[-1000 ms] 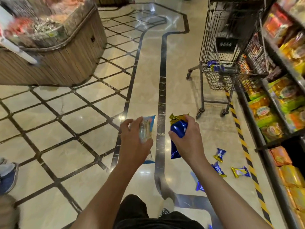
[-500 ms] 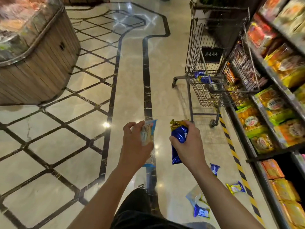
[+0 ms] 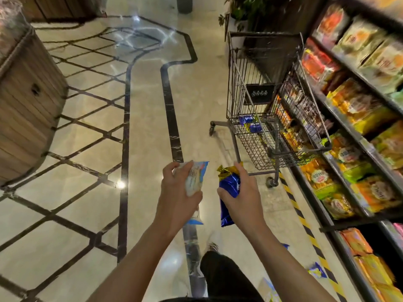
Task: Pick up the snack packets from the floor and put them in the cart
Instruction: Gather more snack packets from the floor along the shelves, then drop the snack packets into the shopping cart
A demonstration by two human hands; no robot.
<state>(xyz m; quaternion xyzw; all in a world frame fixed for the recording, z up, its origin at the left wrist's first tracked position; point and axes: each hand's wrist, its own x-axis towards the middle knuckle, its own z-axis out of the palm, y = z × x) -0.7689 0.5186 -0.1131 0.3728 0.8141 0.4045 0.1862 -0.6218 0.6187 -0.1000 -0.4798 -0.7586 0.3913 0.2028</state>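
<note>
- Left hand (image 3: pixel 176 197): grip closed round a pale packet (image 3: pixel 194 178), held upright.
- Right hand (image 3: pixel 242 194): grip clamped on a blue packet (image 3: pixel 229 188), gold crimp at 12 o'clock.
- Both packets are off the floor (image 3: pixel 91 162), side by side, apart.
- Cart (image 3: pixel 257 118) at 1 o'clock from the hands, near; two blue packets (image 3: pixel 250 124) already in its basket.
- More packets (image 3: pixel 317 272) lie on the floor at 5 o'clock, blurred.
- Shelves (image 3: pixel 357 131) of snacks at 3 o'clock, cart just beside them.
- Wooden stand (image 3: pixel 28 110) at 10 o'clock.

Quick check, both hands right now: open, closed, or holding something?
Left hand: grips a pale white-and-blue snack packet.
Right hand: grips a blue-and-gold snack packet.
</note>
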